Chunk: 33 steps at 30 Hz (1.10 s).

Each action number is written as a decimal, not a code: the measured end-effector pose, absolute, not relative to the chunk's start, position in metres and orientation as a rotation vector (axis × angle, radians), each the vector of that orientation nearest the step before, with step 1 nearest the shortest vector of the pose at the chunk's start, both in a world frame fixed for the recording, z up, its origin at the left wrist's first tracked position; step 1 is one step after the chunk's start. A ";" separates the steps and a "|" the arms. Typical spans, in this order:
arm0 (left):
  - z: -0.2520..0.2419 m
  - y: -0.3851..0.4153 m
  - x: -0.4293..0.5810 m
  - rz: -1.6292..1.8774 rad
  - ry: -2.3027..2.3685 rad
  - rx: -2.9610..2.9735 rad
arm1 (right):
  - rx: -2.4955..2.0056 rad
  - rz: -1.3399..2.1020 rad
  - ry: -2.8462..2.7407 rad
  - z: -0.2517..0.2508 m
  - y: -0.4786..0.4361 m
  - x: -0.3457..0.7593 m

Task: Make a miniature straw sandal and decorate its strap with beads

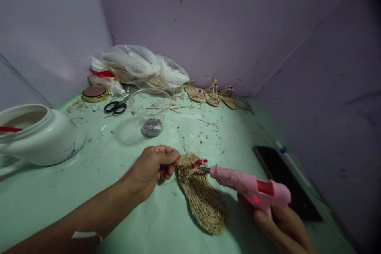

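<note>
A small woven straw slipper (pixel 204 202) lies on the green table with its toe end away from me. Red beads (pixel 199 162) and a white one sit across its strap. My left hand (pixel 157 168) is closed, with thumb and forefinger pinched on the slipper's edge at the upper left. Gripped by its handle, a pink hot glue gun (pixel 238 180) is in my right hand (pixel 281 226). A red light glows on the gun's side. Its metal nozzle points left, at the beads on the strap; whether it touches them I cannot tell.
Behind my left hand stands a clear plastic cup (pixel 151 107) holding colourful beads. Black-handled scissors (pixel 115 107), a round tin (pixel 95 93) and a plastic bag (pixel 143 67) lie farther back. Small woven slippers (pixel 212 97) rest by the wall. A white pot (pixel 50 139) stands left, a phone (pixel 285 182) right.
</note>
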State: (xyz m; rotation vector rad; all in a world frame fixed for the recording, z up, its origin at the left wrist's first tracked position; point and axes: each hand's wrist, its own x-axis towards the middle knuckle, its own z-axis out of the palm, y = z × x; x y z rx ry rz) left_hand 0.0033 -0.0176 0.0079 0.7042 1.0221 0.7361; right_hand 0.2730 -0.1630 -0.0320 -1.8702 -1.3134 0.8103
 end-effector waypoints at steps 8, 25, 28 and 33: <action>0.006 -0.017 0.003 0.738 1.020 0.701 | -1.809 0.798 -1.331 -0.022 -0.158 0.263; 0.005 -0.018 0.004 0.726 1.050 0.772 | -1.591 1.053 -0.622 0.004 -0.080 0.262; 0.005 -0.019 0.004 0.734 1.053 0.794 | -1.657 0.972 -0.603 0.002 -0.046 0.269; 0.005 -0.019 0.005 0.742 1.090 0.854 | -1.746 0.875 -0.756 -0.001 -0.031 0.276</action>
